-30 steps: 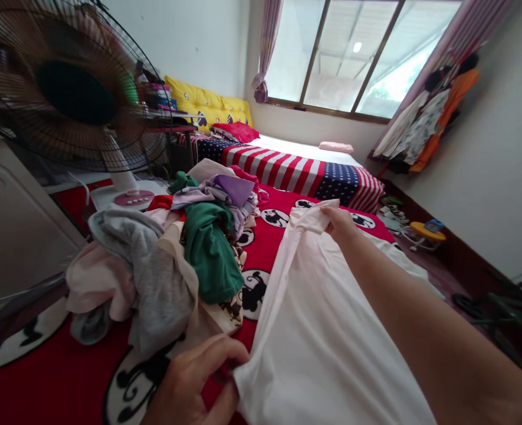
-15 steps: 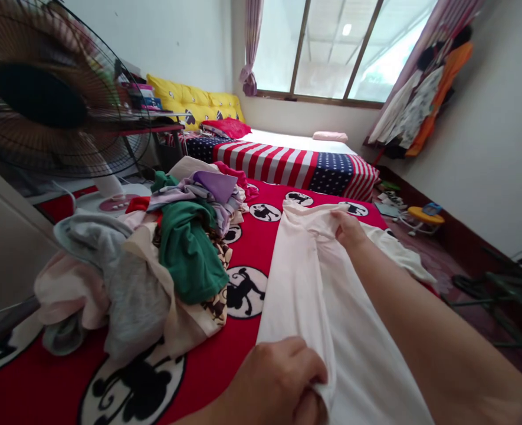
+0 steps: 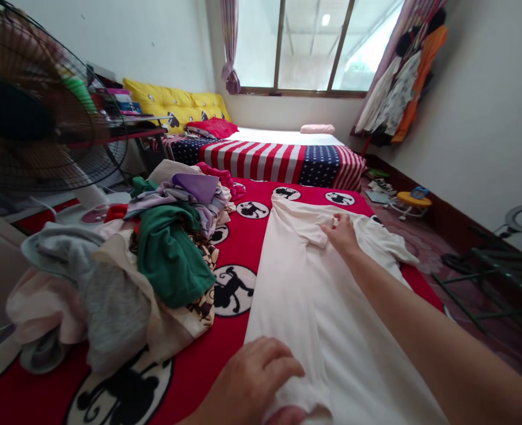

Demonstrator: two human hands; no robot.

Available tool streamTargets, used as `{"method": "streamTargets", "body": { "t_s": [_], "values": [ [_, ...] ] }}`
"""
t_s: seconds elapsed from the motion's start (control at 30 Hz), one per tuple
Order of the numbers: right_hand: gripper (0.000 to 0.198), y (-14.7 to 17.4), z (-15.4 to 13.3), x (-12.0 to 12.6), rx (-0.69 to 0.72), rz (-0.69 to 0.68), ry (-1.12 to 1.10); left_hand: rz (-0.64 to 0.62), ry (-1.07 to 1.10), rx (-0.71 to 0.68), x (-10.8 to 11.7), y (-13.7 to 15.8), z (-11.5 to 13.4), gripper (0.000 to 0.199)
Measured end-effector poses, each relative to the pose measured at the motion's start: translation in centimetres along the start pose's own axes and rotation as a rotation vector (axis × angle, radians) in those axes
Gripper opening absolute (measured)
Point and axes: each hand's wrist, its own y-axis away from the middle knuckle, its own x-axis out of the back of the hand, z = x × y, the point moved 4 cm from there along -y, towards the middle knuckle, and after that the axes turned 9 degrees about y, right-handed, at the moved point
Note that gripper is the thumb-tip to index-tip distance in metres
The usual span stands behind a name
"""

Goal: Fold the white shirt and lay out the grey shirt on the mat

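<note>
A white short-sleeved shirt (image 3: 282,283) lies lengthwise on the red bedding, its left side folded over and a sleeve turned across the middle. My right hand (image 3: 342,233) is at that sleeve, fingers apart and slightly curled, gripping nothing. Near the shirt's close end, my left hand (image 3: 261,375) rests over the folded edge with loosely bent fingers and the thumb apart, at the lower frame edge. Left of the shirt is a heap of clothes, with a green garment (image 3: 170,254), a grey one (image 3: 110,289) and a purple one (image 3: 199,186).
Red bedding (image 3: 238,233) with monkey prints lies under everything. A large fan (image 3: 43,112) stands at the left. Beyond is a bed with a flag-patterned cover (image 3: 261,162). Clothes (image 3: 402,94) hang on the right wall, above a yellow stool (image 3: 413,199).
Both hands have loosened from the white shirt. The folded-over sleeve now lies flatter, and my right fingers have spread above it. The view has shifted slightly to the right.
</note>
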Motion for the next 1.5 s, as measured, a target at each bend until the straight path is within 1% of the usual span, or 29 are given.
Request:
{"method": "streamTargets", "body": {
  "t_s": [0.03,0.1,0.17,0.23,0.27,0.3,0.37,0.43,0.47,0.5,0.53,0.57,0.6,0.67,0.73,0.77,0.83,0.93,1.0,1.07,1.1,1.13,1.17,1.2,1.27,1.33,1.37,1.43,1.5],
  "values": [
    [0.043,0.9,-0.6,0.5,0.075,-0.019,0.052,0.028,-0.021,0.026,0.7,0.7,-0.2,0.027],
    [0.038,3.7,-1.6,1.5,0.231,-0.104,0.117,0.022,-0.049,0.089,1.5,2.2,-0.7,0.023],
    [0.029,7.4,-2.0,2.1,0.361,-0.238,0.157,-0.037,-0.059,0.083,1.4,3.8,-1.0,0.019],
    [0.020,11.5,-1.6,2.7,0.486,-0.386,0.223,-0.070,-0.076,0.077,0.9,5.1,-1.4,0.019],
    [0.019,13.4,-1.4,2.9,0.573,-0.463,0.292,-0.068,-0.091,0.091,0.8,5.5,-1.4,0.020],
    [0.022,15.0,-1.0,3.2,0.641,-0.498,0.349,-0.074,-0.107,0.096,0.7,5.7,-1.3,0.022],
    [0.028,17.3,-0.3,3.8,0.742,-0.531,0.435,-0.106,-0.136,0.033,1.1,4.9,0.0,0.024],
    [0.029,18.3,0.2,4.4,0.773,-0.515,0.455,-0.146,-0.158,-0.066,2.0,2.5,2.1,0.022],
    [0.028,18.4,0.4,4.6,0.776,-0.502,0.455,-0.138,-0.174,-0.052,2.7,0.7,2.9,0.018],
    [0.027,18.5,0.4,4.7,0.777,-0.486,0.454,-0.084,-0.188,0.023,3.5,-1.5,3.2,0.019],
    [0.027,18.5,0.4,4.8,0.778,-0.471,0.453,-0.048,-0.205,0.053,4.0,-4.0,3.4,0.023],
    [0.028,18.5,0.3,4.8,0.781,-0.460,0.453,-0.014,-0.211,0.023,4.3,-6.6,3.3,0.025],
    [0.028,18.6,0.3,4.8,0.785,-0.452,0.455,0.041,-0.240,0.019,4.4,-9.3,2.6,0.028],
    [0.029,18.6,0.2,4.7,0.789,-0.447,0.465,0.135,-0.364,0.132,4.2,-14.4,-0.4,0.038],
    [0.029,18.7,0.3,4.7,0.785,-0.452,0.474,0.142,-0.485,0.351,3.6,-18.3,-4.5,0.054],
    [0.029,18.8,0.4,4.7,0.778,-0.452,0.477,0.152,-0.492,0.405,3.3,-19.8,-6.4,0.061],
    [0.029,18.9,0.7,4.8,0.758,-0.453,0.477,0.160,-0.492,0.475,2.9,-21.5,-9.2,0.071],
    [0.031,18.7,0.8,5.1,0.700,-0.444,0.459,0.159,-0.499,0.461,2.6,-22.0,-11.3,0.072],
    [0.032,18.0,0.2,5.1,0.661,-0.471,0.435,0.147,-0.515,0.428,2.4,-21.8,-11.8,0.070],
    [0.023,16.4,-0.8,4.5,0.611,-0.563,0.420,0.136,-0.526,0.392,2.2,-21.6,-11.9,0.067],
    [0.014,15.1,-1.4,4.0,0.576,-0.607,0.423,0.136,-0.529,0.376,2.1,-21.6,-12.0,0.064],
    [0.008,13.5,-2.0,3.4,0.542,-0.631,0.434,0.140,-0.532,0.363,2.0,-21.6,-12.0,0.062],
    [0.016,11.5,-2.5,2.6,0.506,-0.624,0.450,0.148,-0.535,0.355,2.0,-21.6,-12.0,0.060],
    [0.022,9.2,-3.0,1.7,0.490,-0.581,0.474,0.156,-0.536,0.353,1.9,-21.6,-12.0,0.059],
    [0.019,4.5,-4.0,-0.5,0.503,-0.478,0.495,0.163,-0.532,0.358,1.9,-21.7,-12.0,0.059],
    [0.014,-0.1,-4.5,-3.0,0.492,-0.330,0.525,0.157,-0.518,0.362,1.8,-21.7,-12.0,0.058],
    [0.015,-2.1,-4.7,-4.4,0.490,-0.289,0.536,0.155,-0.509,0.364,1.9,-21.6,-12.0,0.058],
    [0.018,-5.2,-4.9,-7.3,0.491,-0.243,0.542,0.157,-0.489,0.366,2.0,-21.7,-12.0,0.058],
    [0.021,-7.1,-5.0,-10.0,0.489,-0.247,0.529,0.161,-0.473,0.369,2.1,-21.7,-11.9,0.059]
  ]
}}
